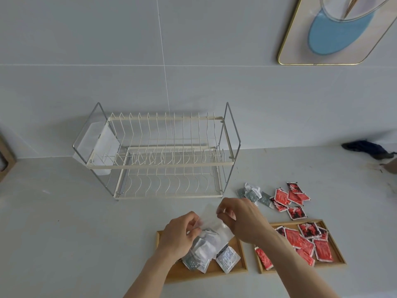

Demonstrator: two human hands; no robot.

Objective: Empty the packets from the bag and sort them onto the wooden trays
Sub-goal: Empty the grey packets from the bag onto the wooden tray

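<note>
Packets in grey and white foil [203,250] lie heaped on the left-hand shallow wooden tray [241,252], partly inside a clear, crinkled plastic bag [214,222] held just above them. Both hands pinch that bag: the left hand [179,235] grips its lower left side, the right hand [242,220] nips its upper edge between thumb and fingers. Just beside it, a second wooden tray [335,248] carries a loose spread of flat red packets [305,244]. On the pale grey counter [64,233] beyond the trays lie a small cluster of grey-white packets [252,193] and, touching it on the right, several more red packets [292,198]. Farther back stands a cream two-tier wire dish rack [159,155] against the tiled wall.
</note>
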